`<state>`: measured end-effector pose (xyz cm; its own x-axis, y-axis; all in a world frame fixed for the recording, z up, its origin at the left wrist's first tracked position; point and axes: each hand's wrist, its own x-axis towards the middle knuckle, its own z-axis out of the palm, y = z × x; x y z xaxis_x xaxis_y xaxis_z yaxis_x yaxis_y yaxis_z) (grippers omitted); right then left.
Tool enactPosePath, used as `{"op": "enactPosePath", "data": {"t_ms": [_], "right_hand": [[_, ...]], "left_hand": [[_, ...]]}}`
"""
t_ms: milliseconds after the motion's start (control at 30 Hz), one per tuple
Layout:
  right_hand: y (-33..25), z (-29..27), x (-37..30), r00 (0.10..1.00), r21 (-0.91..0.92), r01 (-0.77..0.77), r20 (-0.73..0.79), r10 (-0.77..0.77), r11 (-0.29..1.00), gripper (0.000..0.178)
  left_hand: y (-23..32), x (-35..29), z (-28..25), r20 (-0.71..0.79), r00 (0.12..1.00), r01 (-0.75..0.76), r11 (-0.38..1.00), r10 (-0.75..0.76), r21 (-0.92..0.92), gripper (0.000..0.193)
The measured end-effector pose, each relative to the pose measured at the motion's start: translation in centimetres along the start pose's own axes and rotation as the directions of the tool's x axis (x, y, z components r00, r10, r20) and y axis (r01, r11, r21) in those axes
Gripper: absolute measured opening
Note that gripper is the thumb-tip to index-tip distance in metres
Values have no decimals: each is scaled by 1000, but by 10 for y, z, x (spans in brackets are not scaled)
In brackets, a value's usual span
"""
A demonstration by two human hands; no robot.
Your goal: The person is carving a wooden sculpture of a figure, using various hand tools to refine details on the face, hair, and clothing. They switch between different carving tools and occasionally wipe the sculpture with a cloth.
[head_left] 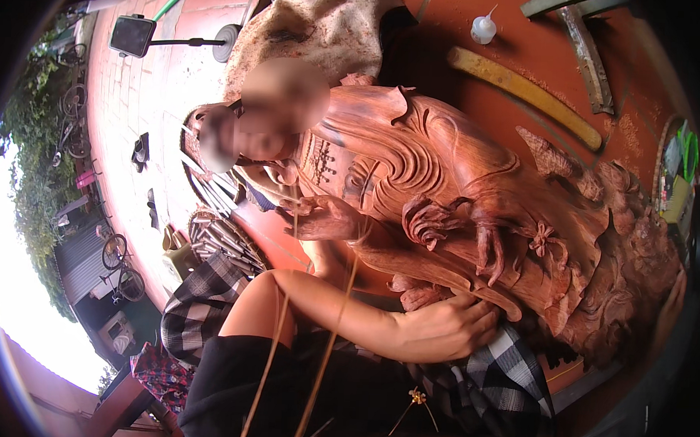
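A large reddish-brown carved wooden statue [445, 137] lies on its back, with flowing robes, a carved hand and a rough, knotted base. My left arm is bent. My left hand [458, 328] curls its fingers over the statue's near edge, beside a small carved lump. At the far right rim, my right hand [673, 307] seems to lie against the base; it is dim and mostly cut off, so its fingers cannot be made out. The statue's head is blurred. Two thin tan cords [326, 356] hang close in front, and a gold flower pendant [417, 396] shows below.
Speckled cloth [302, 40] lies by the statue's head. A phone on a stand [133, 36] is at upper left. Many chisels lie in a basket [224, 241]. A squeeze bottle [483, 29], yellow wooden strip [524, 97] and grey bar [590, 69] rest on the tiles. Bicycles [121, 268] stand outside.
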<state>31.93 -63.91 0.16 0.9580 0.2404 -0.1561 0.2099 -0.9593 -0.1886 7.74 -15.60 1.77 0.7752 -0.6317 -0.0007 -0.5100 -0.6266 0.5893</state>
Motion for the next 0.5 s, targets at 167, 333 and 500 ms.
{"op": "enactPosePath", "data": {"t_ms": [167,333,500], "right_hand": [[6,1,8,1000,8,15,5,-15,1000,58],[10,0,13,999,32,43,-18,-43,999,59],[7,-8,18,997,63,37,-74,-32,997,60]], "left_hand": [[0,1,-4,19,1000,16,1000,-16,7,39],[0,-1,0,36,999,25,999,-25,-20,39],[1,3,3,21,1000,22,1000,-22,-13,36]]}}
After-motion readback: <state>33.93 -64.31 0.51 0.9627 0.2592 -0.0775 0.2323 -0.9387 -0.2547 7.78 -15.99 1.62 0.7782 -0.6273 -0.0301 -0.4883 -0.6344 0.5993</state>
